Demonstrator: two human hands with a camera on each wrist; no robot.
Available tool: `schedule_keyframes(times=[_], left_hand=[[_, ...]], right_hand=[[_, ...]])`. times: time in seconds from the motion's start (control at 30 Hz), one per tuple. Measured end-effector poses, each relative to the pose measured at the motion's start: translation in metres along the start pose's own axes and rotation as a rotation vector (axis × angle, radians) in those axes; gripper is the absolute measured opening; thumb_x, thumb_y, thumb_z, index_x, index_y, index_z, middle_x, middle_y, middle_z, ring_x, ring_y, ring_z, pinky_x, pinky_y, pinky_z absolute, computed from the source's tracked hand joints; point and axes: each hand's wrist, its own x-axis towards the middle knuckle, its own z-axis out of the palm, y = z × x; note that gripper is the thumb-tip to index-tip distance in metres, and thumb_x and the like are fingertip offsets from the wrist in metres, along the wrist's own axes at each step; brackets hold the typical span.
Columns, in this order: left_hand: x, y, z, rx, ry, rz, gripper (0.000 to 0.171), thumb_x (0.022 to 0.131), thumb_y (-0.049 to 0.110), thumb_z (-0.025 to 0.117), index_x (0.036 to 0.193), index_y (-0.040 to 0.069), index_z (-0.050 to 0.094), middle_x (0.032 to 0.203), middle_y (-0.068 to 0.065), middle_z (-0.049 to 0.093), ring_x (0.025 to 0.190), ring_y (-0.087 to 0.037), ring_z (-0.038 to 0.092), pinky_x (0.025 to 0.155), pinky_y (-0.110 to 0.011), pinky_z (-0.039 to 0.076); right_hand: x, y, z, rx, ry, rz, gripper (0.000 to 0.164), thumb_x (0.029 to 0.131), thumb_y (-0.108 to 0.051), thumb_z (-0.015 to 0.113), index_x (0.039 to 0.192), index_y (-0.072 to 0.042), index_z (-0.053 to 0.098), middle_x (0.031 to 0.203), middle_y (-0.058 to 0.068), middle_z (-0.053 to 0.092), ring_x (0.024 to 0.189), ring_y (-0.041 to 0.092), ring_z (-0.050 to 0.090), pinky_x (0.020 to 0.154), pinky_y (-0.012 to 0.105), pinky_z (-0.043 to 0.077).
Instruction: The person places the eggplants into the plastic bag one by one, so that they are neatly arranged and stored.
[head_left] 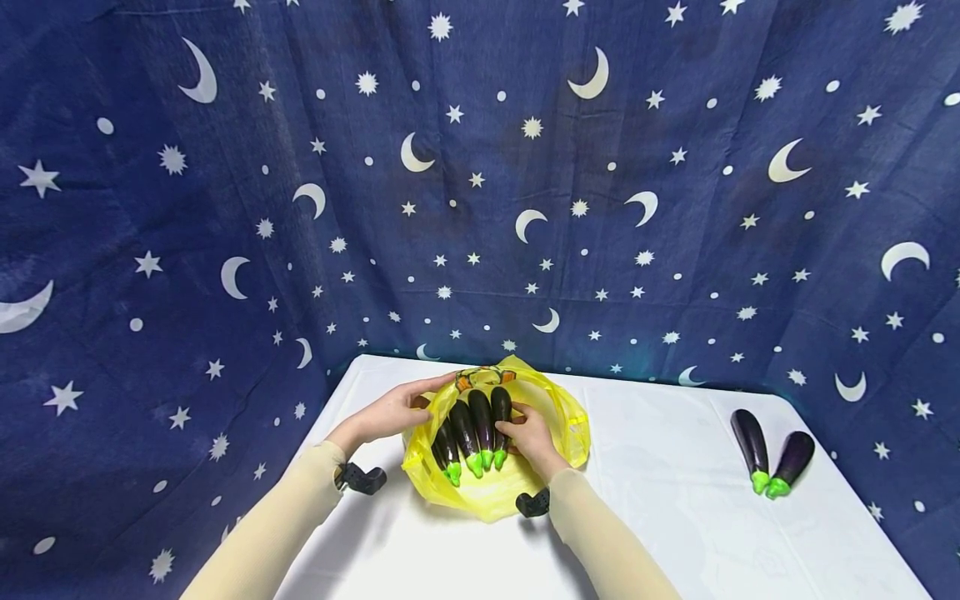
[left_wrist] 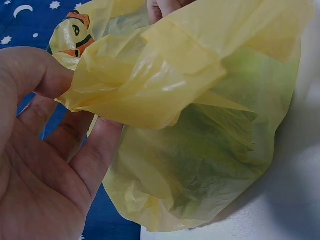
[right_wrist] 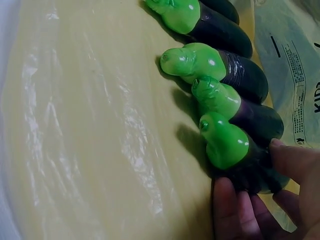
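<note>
A yellow plastic bag (head_left: pixel 495 497) lies with its mouth spread wide, and several dark purple eggplants (head_left: pixel 463 427) with bright green stem ends lie side by side inside it. My right hand (head_left: pixel 531 435) reaches into the bag and grips the rightmost eggplant (head_left: pixel 500 408); in the right wrist view the thumb is on one side of this eggplant (right_wrist: pixel 226 142) and the fingers are on the other. At the bag's left rim, my left hand (head_left: pixel 390 410) pinches the thin plastic between thumb and fingers, as the left wrist view shows.
Two more eggplants, one (head_left: pixel 751 446) beside the other (head_left: pixel 793 458), lie toward the right edge of the white-covered table (head_left: pixel 660 500). A dark blue curtain (head_left: pixel 480 225) with moons and stars hangs behind and along the sides.
</note>
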Motion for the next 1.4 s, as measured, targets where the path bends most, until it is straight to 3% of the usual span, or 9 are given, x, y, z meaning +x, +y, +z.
schedule_keyframes(times=[0.2,0.47,0.77,1.1,1.4], left_hand=[[0.0,0.001,0.0,0.006,-0.001,-0.009,0.074,0.093,-0.004,0.058,0.159,0.027,0.041,0.151,-0.007,0.051,0.112,-0.025,0.062,0.093,-0.031,0.051],[-0.001,0.002,0.0,-0.012,-0.009,-0.009,0.074,0.093,-0.005,0.056,0.159,0.025,0.041,0.152,-0.008,0.049,0.114,-0.025,0.062,0.093,-0.031,0.051],[-0.001,0.001,0.001,-0.009,-0.01,-0.003,0.075,0.092,-0.005,0.055,0.159,0.024,0.041,0.152,-0.009,0.05,0.115,-0.025,0.062,0.095,-0.031,0.05],[-0.001,0.0,0.0,0.011,-0.002,-0.007,0.075,0.092,-0.004,0.056,0.159,0.027,0.041,0.153,-0.007,0.049,0.117,-0.024,0.061,0.095,-0.032,0.049],[0.0,0.001,0.001,-0.015,-0.019,-0.002,0.076,0.092,-0.005,0.056,0.16,0.024,0.039,0.153,-0.006,0.049,0.122,-0.026,0.058,0.097,-0.031,0.048]], right_hand=[[-0.002,-0.003,-0.003,-0.046,-0.016,0.0,0.065,0.091,-0.015,0.075,0.148,0.004,0.049,0.113,0.02,0.058,0.084,0.023,0.061,0.061,0.037,0.059],[-0.008,-0.005,-0.009,-0.002,-0.081,-0.036,0.069,0.088,-0.006,0.074,0.148,0.009,0.044,0.12,0.028,0.058,0.089,0.027,0.063,0.065,0.043,0.059],[-0.019,-0.013,-0.019,-0.108,-0.14,-0.081,0.07,0.086,-0.009,0.076,0.148,0.006,0.046,0.134,0.033,0.052,0.108,0.037,0.061,0.076,0.046,0.059],[-0.037,-0.03,-0.04,-0.279,-0.213,-0.208,0.062,0.091,-0.016,0.075,0.147,-0.002,0.053,0.14,0.026,0.055,0.116,0.04,0.061,0.092,0.049,0.054],[-0.053,-0.042,-0.064,-0.326,-0.202,-0.274,0.055,0.09,-0.017,0.077,0.142,-0.005,0.06,0.136,0.017,0.063,0.117,0.036,0.062,0.092,0.046,0.054]])
